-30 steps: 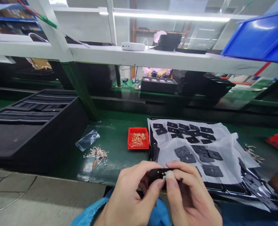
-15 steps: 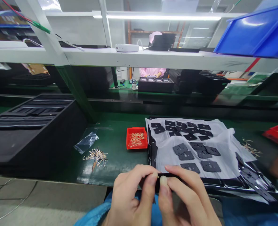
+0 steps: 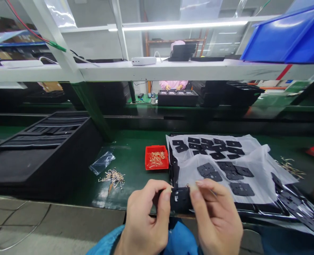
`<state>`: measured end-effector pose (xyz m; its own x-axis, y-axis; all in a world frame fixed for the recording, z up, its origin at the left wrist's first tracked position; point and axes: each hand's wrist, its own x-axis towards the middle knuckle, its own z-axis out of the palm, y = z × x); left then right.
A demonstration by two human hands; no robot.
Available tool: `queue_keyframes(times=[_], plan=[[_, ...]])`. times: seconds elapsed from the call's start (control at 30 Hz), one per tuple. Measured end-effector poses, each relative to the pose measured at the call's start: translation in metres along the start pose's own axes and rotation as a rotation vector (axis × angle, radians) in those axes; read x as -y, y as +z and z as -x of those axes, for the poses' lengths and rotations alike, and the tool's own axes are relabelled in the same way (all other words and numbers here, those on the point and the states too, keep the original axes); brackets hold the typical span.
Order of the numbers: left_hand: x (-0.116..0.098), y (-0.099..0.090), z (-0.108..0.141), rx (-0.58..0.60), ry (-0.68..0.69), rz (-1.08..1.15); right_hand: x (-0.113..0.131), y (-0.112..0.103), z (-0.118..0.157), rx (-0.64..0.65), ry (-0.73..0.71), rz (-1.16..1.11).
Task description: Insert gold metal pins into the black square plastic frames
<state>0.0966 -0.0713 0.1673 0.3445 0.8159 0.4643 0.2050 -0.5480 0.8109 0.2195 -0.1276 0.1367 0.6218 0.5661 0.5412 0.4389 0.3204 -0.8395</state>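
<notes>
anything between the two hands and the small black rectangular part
Nothing visible: the bare left hand and bare right hand grip the small black rectangular part directly, one at each side; what they cover is hidden.

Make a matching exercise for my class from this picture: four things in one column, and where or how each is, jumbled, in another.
Things
1. blue bin
2. central red tray
3. clear plastic bag
4. black part

Places or states
A. holding thin pale pieces
B. between the left hand and right hand
C. on the white shelf
D. lying beside the black box

Pairs: 1-C, 2-A, 3-D, 4-B
</notes>
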Motion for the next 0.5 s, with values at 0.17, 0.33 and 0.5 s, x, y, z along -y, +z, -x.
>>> queue_keyframes(times=[0.17, 0.33, 0.5], plan=[[-0.002, -0.010, -0.003, 0.002, 0.114, -0.082, -0.006, -0.007, 0.000, -0.152, -0.258, 0.095], [-0.006, -0.020, -0.001, -0.048, 0.413, -0.238, 0.000, -0.012, -0.011, 0.040, -0.606, 0.242], [-0.008, -0.030, -0.005, -0.125, 0.757, -0.361, 0.015, -0.009, -0.015, 0.001, -0.598, 0.168]])
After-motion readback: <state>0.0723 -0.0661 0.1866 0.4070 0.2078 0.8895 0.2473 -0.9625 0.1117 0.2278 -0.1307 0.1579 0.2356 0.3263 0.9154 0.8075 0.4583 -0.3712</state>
